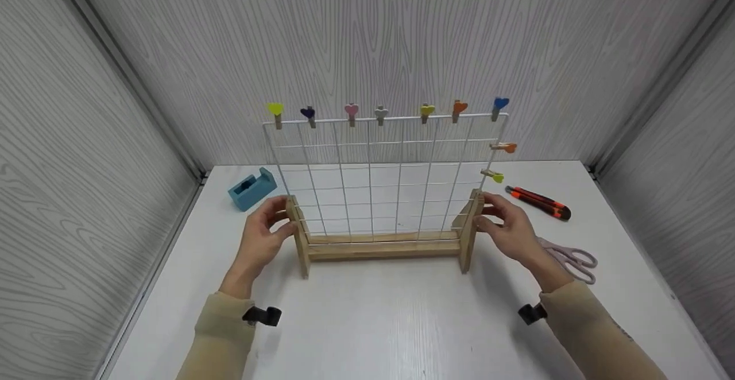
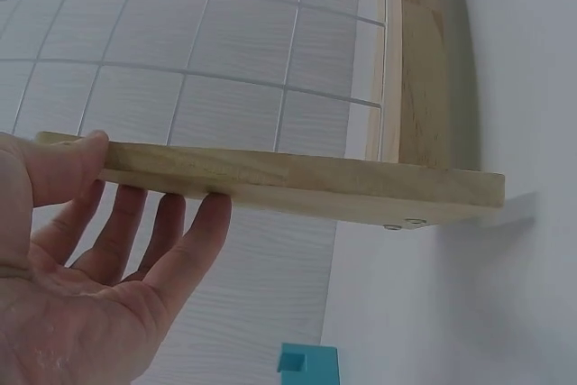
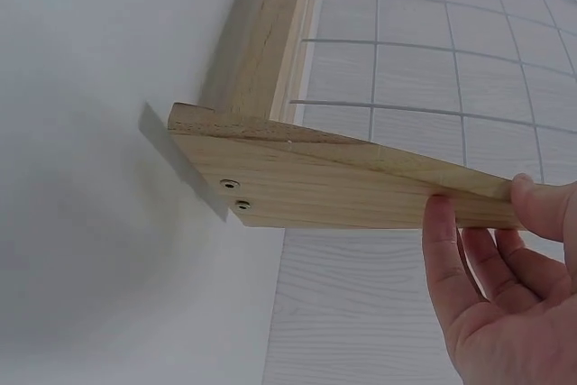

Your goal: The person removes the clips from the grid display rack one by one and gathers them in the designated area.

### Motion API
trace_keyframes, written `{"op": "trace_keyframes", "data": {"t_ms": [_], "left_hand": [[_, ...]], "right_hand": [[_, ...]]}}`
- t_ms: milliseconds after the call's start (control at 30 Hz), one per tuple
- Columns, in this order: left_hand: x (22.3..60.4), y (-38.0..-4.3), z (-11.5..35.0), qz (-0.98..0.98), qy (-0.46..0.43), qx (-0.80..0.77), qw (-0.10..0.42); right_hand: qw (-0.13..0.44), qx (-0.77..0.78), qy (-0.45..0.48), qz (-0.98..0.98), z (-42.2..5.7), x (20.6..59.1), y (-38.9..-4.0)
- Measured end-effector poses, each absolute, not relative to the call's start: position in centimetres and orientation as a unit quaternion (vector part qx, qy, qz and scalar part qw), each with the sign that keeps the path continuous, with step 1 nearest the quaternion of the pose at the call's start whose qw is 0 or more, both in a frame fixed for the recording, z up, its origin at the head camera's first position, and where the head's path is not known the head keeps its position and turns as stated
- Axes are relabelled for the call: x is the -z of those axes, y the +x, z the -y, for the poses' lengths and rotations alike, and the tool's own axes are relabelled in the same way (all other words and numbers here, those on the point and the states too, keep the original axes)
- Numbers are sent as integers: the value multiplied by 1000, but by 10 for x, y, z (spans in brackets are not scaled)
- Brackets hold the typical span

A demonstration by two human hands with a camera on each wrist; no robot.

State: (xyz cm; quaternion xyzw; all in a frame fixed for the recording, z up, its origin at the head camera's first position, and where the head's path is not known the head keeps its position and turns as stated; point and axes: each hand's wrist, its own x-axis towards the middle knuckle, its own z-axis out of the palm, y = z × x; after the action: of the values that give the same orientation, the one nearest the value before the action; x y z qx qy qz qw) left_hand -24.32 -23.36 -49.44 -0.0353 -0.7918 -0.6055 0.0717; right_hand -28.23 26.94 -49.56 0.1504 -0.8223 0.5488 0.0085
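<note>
A white wire grid [image 1: 370, 187] stands upright in a wooden stand [image 1: 385, 250] on the white table. My left hand [image 1: 261, 237] holds the stand's left end panel [image 2: 297, 178], thumb on the near edge and fingertips against the outer face. On the other side my right hand [image 1: 511, 232] grips the right end panel [image 3: 325, 173] in the same manner, near its upper part. Small wooden clothespins with coloured hearts, such as the pink one [image 1: 351, 111], line the grid's top wire. Two more, orange [image 1: 504, 147] and yellow-green [image 1: 494, 175], are clipped to its right side.
A teal tape dispenser [image 1: 251, 189] lies beyond my left hand. To the right are a black-and-orange utility knife [image 1: 538, 202] and pale pink scissors [image 1: 574, 260], partly hidden by my right wrist. Grey wood-grain panels [image 1: 367, 41] enclose the table at the back and sides.
</note>
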Motion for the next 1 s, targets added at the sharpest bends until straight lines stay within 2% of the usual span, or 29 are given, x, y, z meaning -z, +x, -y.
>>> {"op": "trace_keyframes", "data": {"t_ms": [1000], "left_hand": [[494, -244, 240, 793, -45, 603, 70]], "right_hand": [[-12, -577, 147, 803, -271, 491, -279]]}}
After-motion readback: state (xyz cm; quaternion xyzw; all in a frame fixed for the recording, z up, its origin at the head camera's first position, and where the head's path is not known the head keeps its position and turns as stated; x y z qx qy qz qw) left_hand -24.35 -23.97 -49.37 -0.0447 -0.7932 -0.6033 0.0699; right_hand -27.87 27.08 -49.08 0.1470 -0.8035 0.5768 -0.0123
